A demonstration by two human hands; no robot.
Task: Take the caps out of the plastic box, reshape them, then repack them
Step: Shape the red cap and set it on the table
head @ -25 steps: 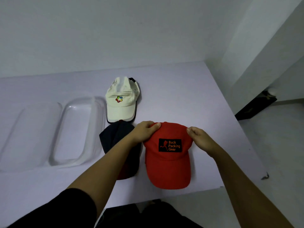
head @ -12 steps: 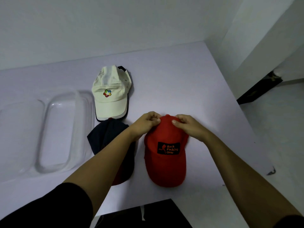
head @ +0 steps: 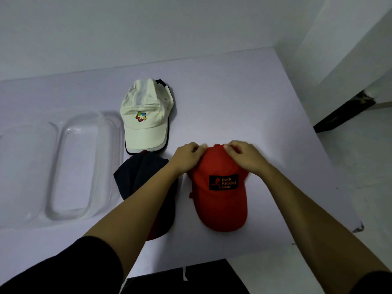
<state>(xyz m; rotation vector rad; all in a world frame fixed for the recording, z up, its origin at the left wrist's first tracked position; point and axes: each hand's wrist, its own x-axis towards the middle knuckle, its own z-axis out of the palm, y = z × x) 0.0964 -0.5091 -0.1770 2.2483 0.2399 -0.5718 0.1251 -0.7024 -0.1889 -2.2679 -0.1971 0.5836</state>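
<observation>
On the table point(head: 233, 98), left hand point(head: 187, 157) and right hand point(head: 244, 158) pinch the crown of the red cap point(head: 220, 202) with curled fingers, reshaping it. Repacking it into the plastic box point(head: 99, 164) probably follows.

Single view, worn on the head, wide-angle. Aimed forward and steeply down across a pale lilac tabletop point(head: 233, 98) from its near edge, toward a white wall point(head: 148, 28) behind. Close in: framed around the left hand point(head: 187, 158) and right hand point(head: 247, 158), both pinching the crown of a red fabric cap point(head: 220, 209), with bare forearms point(head: 137, 209) entering from the bottom corners. At the right margin, pale floor point(head: 371, 166).
</observation>
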